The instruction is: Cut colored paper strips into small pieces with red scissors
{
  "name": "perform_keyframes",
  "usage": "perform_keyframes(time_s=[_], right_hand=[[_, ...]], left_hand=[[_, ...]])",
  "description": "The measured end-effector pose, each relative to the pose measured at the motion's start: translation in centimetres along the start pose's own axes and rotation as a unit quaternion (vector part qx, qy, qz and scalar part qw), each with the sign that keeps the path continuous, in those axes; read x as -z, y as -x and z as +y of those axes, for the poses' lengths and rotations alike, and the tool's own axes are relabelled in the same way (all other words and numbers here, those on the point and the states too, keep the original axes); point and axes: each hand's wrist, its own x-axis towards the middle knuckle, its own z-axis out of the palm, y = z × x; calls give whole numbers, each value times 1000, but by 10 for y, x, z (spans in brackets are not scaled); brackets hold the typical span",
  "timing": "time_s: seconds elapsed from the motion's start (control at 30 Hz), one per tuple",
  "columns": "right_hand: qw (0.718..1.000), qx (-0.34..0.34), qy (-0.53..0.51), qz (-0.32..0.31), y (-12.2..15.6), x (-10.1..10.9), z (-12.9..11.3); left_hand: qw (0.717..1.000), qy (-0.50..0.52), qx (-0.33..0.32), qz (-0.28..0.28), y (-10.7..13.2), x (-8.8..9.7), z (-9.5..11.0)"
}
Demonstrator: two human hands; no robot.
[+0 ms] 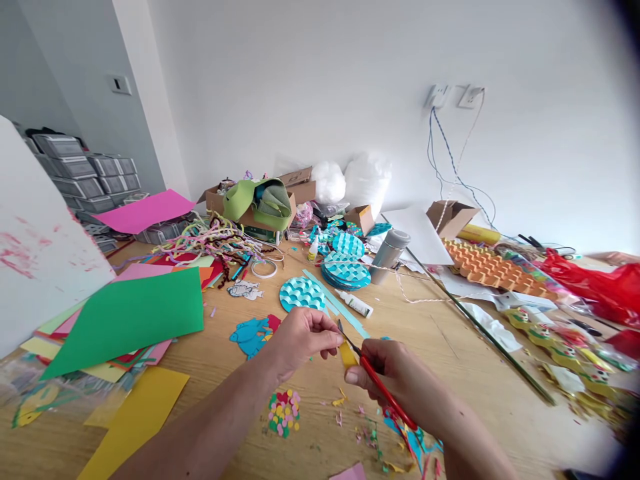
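My right hand (400,373) grips a pair of scissors (383,385) with red handles, its dark blades pointing up and left. A small piece of yellow paper (347,355) hangs beside the blades. The fingers of my left hand (310,333) are pinched at the paper's upper end, close to the blade tips. Below lie a cluster of small coloured paper dots (284,412) and scattered paper scraps (367,433). To the left are blue paper fish shapes (249,337), partly behind my left wrist. A teal wave-patterned paper disc (301,294) sits just beyond my left hand.
Coloured paper sheets (135,320) cover the left side. Behind stand a glue bottle (355,303), lying down, a grey flask (390,257) and stacked wave-patterned discs (345,272). A long green stick (490,333) crosses the right side, near an orange egg tray (495,267) and red plastic bag (595,283).
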Motion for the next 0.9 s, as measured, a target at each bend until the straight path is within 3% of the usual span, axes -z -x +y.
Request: perform_keyframes(time_s=[0.27, 0.57, 0.9], right_hand=[[1000, 1, -17, -8, -1, -2, 1], [986, 5, -153, -73, 2, -1, 1], [986, 4, -156, -65, 0, -4, 6]], left_hand=[[1000, 14, 4, -1, 1, 0, 1], [1000, 28, -3, -9, 0, 2, 1], [1000, 26, 2, -12, 0, 2, 0]])
